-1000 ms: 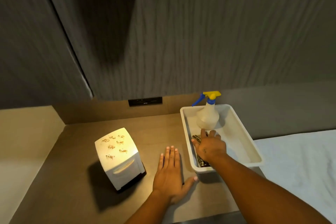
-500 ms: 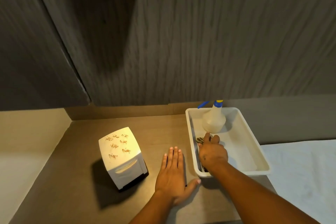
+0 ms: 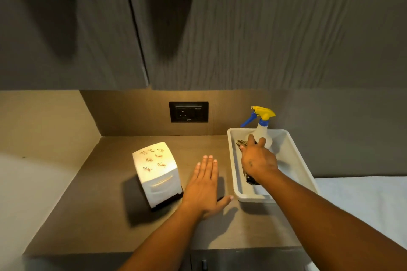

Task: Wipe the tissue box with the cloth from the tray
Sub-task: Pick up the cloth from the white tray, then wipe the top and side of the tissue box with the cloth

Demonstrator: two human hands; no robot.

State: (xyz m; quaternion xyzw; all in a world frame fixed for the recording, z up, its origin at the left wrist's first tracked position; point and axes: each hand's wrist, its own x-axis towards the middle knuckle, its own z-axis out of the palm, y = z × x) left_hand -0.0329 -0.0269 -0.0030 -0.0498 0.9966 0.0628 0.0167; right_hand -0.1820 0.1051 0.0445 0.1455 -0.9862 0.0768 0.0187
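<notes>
Dark cloth (image 3: 242, 145) lies under the right hand (image 3: 257, 161), fingers spread, grip unclear, inside the tray (image 3: 306, 174); left hand (image 3: 203, 185) rests flat and empty right of the box (image 3: 157, 171).

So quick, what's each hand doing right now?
Left hand: open, flat on the counter, holding nothing.
Right hand: in the tray, over the dark cloth; its grip cannot be told.

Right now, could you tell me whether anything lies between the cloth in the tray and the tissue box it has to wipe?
Yes: the left hand lies flat on the counter between the tray and the tissue box. The tray's near-left wall also stands in that line. The right hand rests over the dark cloth.
</notes>
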